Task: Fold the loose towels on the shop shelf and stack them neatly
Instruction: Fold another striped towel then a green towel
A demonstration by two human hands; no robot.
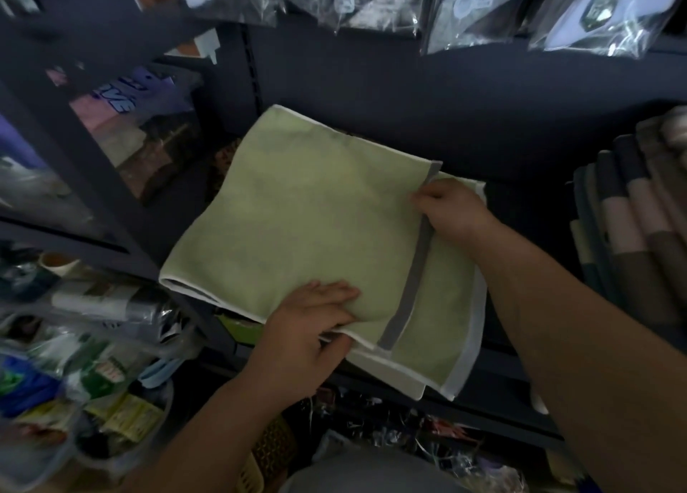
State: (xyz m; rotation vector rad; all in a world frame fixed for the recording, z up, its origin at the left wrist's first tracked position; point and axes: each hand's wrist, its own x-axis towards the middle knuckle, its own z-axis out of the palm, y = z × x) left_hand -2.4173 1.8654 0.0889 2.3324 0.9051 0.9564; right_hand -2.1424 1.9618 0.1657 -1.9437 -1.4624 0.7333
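The left hand [316, 329] grips the near edge of the pale green towel [316, 213], fingers on top and thumb tucked beneath. The towel lies half folded on the dark shelf [520, 195]. It looks soft, light and floppy, and is best taken by its white hemmed corners. The right hand [453, 213] pinches its grey band. Further right, brown and grey folded towels [632, 239] sit snugly packed.

Two hands fold a pale green towel [305, 213] on a dark shop shelf [520, 210].
Left hand [308, 329] grips the near edge at lower centre; right hand [453, 210] pinches its grey band [416, 265].
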